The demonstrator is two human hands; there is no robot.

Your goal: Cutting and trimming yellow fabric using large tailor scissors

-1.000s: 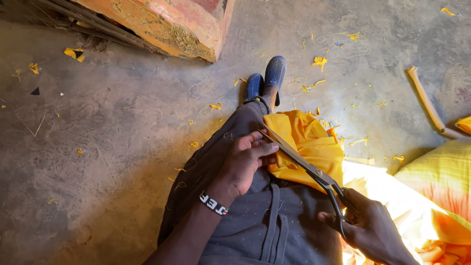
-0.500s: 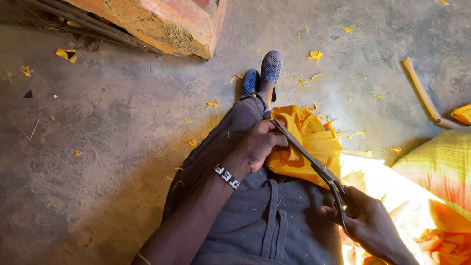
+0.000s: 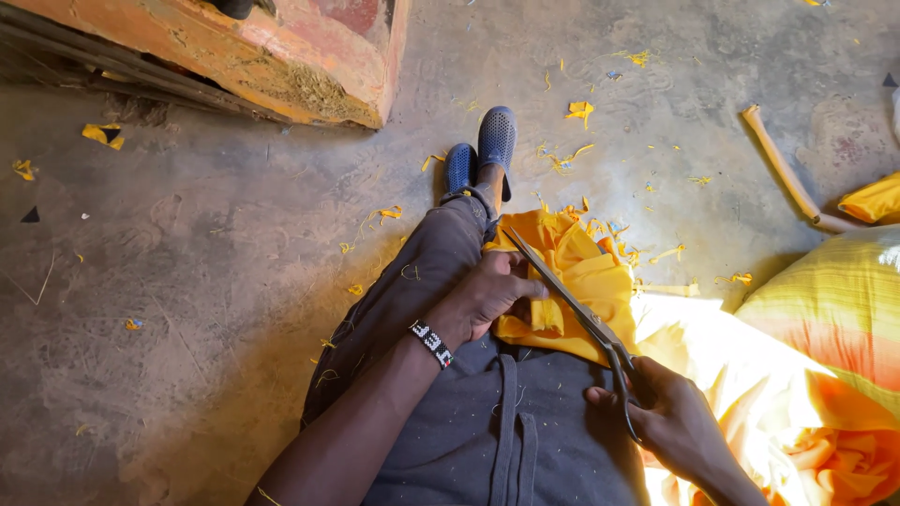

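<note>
I see yellow cloth (image 3: 572, 290) bunched on lap – soft, light, floppy. Left hand (image 3: 487, 295) pinches its edge taut beside blades; right hand (image 3: 680, 422) clenched through scissors (image 3: 581, 319) handles. Best hold – near cut line.

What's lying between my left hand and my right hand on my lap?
In the head view, the yellow cloth and the scissors span the gap: left hand presses the cloth, right hand holds the handles.
</note>
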